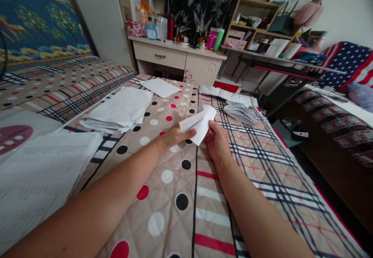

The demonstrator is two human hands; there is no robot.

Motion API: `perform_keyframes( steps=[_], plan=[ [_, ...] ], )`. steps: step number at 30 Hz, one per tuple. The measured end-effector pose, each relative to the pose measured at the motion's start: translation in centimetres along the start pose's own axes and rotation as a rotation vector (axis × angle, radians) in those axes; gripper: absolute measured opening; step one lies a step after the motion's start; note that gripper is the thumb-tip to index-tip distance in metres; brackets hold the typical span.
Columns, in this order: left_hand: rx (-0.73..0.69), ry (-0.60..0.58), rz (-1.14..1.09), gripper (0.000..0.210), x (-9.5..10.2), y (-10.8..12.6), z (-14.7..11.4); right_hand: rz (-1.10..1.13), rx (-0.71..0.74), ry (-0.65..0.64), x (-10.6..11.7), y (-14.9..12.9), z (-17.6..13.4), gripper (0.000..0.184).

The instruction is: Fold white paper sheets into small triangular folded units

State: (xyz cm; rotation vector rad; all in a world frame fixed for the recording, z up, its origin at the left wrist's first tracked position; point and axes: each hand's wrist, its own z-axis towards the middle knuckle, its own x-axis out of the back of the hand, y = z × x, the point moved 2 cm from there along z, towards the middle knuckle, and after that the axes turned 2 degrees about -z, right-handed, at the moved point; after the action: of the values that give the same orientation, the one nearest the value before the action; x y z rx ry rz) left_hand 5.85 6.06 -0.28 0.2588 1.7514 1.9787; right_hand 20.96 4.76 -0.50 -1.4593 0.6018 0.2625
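Between my two hands is a folded sheet of paper (201, 130), white with faint print, held just above the bedspread. My left hand (174, 135) grips its left side, thumb on top and the fingers mostly hidden beneath. On the right edge, my right hand (218, 138) pinches the sheet between thumb and fingers. A fanned stack of folded papers (240, 112) lies to the right, past my right hand. Behind it runs a long row of folded white papers (229, 95). Off to the left rests a pile of white sheets (119, 108), with a single sheet (161, 87) beyond it.
Printed sheets (43, 176) lie at the near left, by a white surface with a pink oval (14, 138). The quilted bedspread (163, 219) spreads under everything. A white dresser (159, 56) with bottles stands at the far end, and a shelf desk (256, 52) at the right.
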Motion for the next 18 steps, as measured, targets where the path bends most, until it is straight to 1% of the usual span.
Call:
perform_keyframes(
  steps=[2,3,5,7,9,10,12,15,17,18],
  plan=[
    [0.05,0.134,-0.154,0.051,0.3,-0.8,0.5,0.01,0.013,0.01,0.1,0.0,0.1,0.013],
    [0.062,0.217,-0.21,0.049,0.5,-1.1,0.7,0.018,0.036,0.035,0.2,-0.1,0.2,0.015],
    [0.059,0.399,-0.297,0.043,1.1,-1.4,1.0,0.015,0.112,0.138,0.8,-0.2,0.5,0.016],
    [0.032,0.577,-0.381,0.036,1.7,-1.1,1.2,-0.002,0.179,0.25,1.5,-0.3,0.9,0.017],
    [-0.01,0.692,-0.473,0.03,2.2,-0.5,1.2,-0.07,0.212,0.323,2.0,-0.3,1.1,0.018],
    [-0.026,0.721,-0.513,0.027,2.4,-0.3,1.3,-0.125,0.224,0.334,2.2,-0.3,1.1,0.017],
    [-0.031,0.755,-0.574,0.021,2.8,-0.1,1.3,-0.276,0.247,0.313,2.4,-0.2,1.1,0.015],
    [0.028,0.798,-0.618,0.014,3.3,-0.4,1.5,-0.454,0.259,0.246,2.4,0.1,0.9,0.015],
    [0.075,0.776,-0.603,0.014,3.7,-0.9,1.6,-0.477,0.218,0.229,2.3,0.2,0.9,0.015],
    [0.086,0.734,-0.552,0.017,3.8,-1.0,1.6,-0.467,0.186,0.226,2.2,0.2,0.9,0.014]
  ],
)
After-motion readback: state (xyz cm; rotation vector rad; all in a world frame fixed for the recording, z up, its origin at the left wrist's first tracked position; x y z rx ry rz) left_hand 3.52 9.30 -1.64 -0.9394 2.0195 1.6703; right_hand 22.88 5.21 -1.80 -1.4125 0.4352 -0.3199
